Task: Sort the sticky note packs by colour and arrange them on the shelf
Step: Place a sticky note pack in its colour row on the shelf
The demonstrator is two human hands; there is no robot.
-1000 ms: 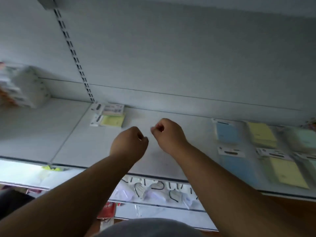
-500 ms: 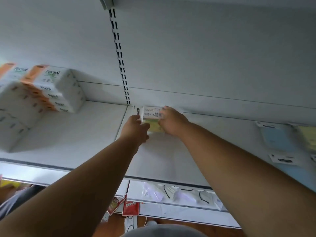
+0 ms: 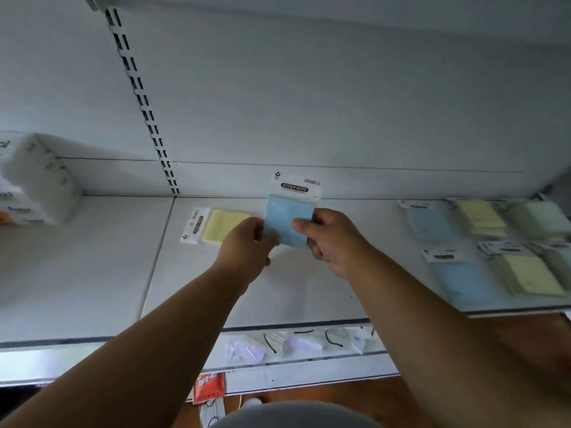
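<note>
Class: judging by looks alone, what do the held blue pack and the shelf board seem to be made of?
Blue pack: a matte pale-blue paper pad, seemingly in a clear plastic sleeve with a white printed card header; the sleeve is a guess from the soft sheen. Both the left hand and right hand pinch it. Shelf: probably white painted metal, smooth and dull, with slotted uprights behind it.

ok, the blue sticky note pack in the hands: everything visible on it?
The blue sticky note pack is a pale blue square pad in a clear sleeve, topped by a white header card printed STICKY NOTE. It is held upright above the shelf, header uppermost. The left hand pinches its lower left edge, the right hand its right edge. Slightly blurred.
</note>
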